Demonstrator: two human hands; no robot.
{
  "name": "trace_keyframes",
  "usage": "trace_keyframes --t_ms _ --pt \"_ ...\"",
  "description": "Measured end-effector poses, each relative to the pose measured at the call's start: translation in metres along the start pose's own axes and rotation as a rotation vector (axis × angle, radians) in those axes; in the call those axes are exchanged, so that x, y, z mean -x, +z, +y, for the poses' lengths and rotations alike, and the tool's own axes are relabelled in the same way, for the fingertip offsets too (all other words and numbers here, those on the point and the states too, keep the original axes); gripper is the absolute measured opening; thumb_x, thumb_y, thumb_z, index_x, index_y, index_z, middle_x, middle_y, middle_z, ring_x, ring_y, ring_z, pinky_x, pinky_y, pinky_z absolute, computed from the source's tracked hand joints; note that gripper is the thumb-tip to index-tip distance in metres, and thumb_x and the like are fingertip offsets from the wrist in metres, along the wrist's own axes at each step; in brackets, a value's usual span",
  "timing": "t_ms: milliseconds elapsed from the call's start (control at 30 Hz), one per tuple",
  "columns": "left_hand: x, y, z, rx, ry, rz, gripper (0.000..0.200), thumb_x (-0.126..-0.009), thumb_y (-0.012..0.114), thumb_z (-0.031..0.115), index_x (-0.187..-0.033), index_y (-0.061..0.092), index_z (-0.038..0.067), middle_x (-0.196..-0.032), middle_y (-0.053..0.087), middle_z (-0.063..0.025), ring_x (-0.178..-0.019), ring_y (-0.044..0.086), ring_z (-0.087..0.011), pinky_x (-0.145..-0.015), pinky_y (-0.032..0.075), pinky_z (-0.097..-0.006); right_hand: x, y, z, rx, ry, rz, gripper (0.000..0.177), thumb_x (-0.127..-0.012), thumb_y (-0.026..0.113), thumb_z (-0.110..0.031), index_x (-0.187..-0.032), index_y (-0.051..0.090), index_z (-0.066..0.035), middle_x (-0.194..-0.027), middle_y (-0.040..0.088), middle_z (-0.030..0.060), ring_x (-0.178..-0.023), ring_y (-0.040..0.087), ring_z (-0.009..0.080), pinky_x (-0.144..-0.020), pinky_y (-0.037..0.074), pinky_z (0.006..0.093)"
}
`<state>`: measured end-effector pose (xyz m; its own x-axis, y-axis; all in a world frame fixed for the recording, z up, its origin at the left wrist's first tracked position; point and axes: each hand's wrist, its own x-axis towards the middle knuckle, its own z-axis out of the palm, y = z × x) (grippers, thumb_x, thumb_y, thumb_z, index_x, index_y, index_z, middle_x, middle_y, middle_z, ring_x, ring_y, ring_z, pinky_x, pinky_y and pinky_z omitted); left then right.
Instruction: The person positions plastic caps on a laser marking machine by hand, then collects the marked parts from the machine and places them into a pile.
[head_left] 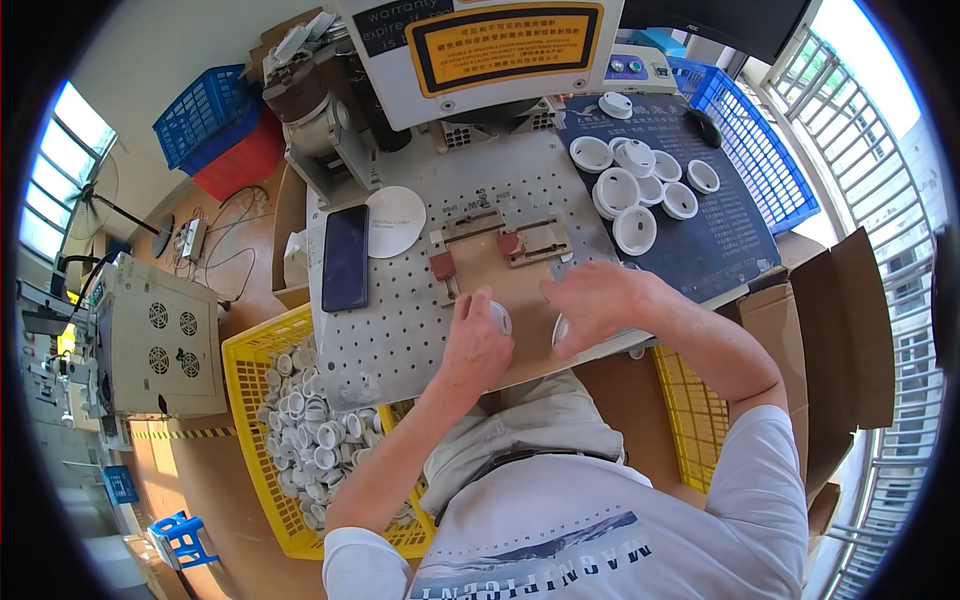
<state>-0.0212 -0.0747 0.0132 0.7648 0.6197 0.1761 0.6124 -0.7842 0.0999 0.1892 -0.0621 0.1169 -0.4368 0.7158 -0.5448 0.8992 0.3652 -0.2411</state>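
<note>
My left hand (pixel 476 348) is closed on a white round plastic part (pixel 501 318) near the front of the perforated metal plate (pixel 390 330). To its right, my right hand (pixel 598 305) curls around another white plastic part (pixel 561 328), mostly covered by the fingers. Both hands are over a brown board (pixel 500 270). Just beyond them sits a metal fixture (pixel 537 243) with red blocks. Several white round parts (pixel 634 230) lie in a cluster on the dark mat (pixel 700 235) to the right.
A phone (pixel 346 258) and a white paper disc (pixel 396 222) lie left of the fixture. The laser machine head (pixel 500 50) overhangs the back. A yellow basket (pixel 275 530) of white parts stands at lower left. A cardboard box (pixel 840 330) and a blue basket (pixel 760 150) are at right.
</note>
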Motion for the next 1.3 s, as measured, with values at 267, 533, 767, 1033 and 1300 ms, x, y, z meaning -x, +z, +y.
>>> trace_keyframes --t_ms 267,533,767,1033,1300 --pt "0.102 -0.001 -0.059 0.118 -0.459 0.353 0.019 -0.056 0.066 -0.008 -0.075 0.064 -0.008 -0.122 0.050 -0.0234 -0.107 0.050 -0.0427 -0.095 0.041 -0.0486 -0.007 -0.001 -0.006 -0.043 -0.054 0.383 0.063 -0.075 0.075 -0.044 -0.112 0.055 0.003 -0.095 0.067 0.0201 -0.087 0.066 0.0396 -0.080 0.053 0.0463" --pt "0.104 0.003 -0.059 0.070 -0.491 0.343 0.021 -0.059 0.069 -0.005 -0.079 0.065 -0.008 -0.125 0.049 -0.0235 -0.110 0.048 -0.0430 -0.094 0.042 -0.0466 -0.014 0.052 -0.019 -0.151 -0.260 0.544 0.039 -0.081 0.073 -0.024 -0.102 0.051 0.000 -0.117 0.056 0.0189 -0.082 0.064 0.0412 -0.071 0.053 0.0480" --pt "0.103 0.003 -0.058 0.119 -0.547 0.382 0.021 -0.058 0.072 -0.005 -0.078 0.066 -0.008 -0.126 0.048 -0.0225 -0.111 0.048 -0.0424 -0.094 0.044 -0.0455 -0.056 0.054 -0.030 -0.194 -0.214 0.758 0.037 -0.085 0.071 -0.025 -0.101 0.050 0.002 -0.114 0.056 0.0203 -0.078 0.064 0.0425 -0.067 0.053 0.0485" --pt "0.102 -0.001 -0.056 0.103 -0.545 0.377 0.024 -0.056 0.075 -0.005 -0.079 0.067 -0.008 -0.124 0.051 -0.0226 -0.110 0.050 -0.0426 -0.092 0.045 -0.0462 -0.076 0.047 -0.034 -0.232 -0.142 0.781 0.035 -0.087 0.069 -0.020 -0.100 0.049 0.005 -0.111 0.055 0.0238 -0.078 0.064 0.0451 -0.065 0.054 0.0488" --pt "0.102 0.001 -0.057 0.087 -0.533 0.366 0.021 -0.056 0.075 -0.005 -0.074 0.065 -0.007 -0.123 0.051 -0.0216 -0.109 0.050 -0.0419 -0.091 0.045 -0.0460 -0.103 0.047 -0.024 -0.177 -0.096 0.809 0.039 -0.088 0.068 -0.018 -0.110 0.047 0.006 -0.125 0.052 0.0252 -0.081 0.065 0.0464 -0.069 0.056 0.0489"
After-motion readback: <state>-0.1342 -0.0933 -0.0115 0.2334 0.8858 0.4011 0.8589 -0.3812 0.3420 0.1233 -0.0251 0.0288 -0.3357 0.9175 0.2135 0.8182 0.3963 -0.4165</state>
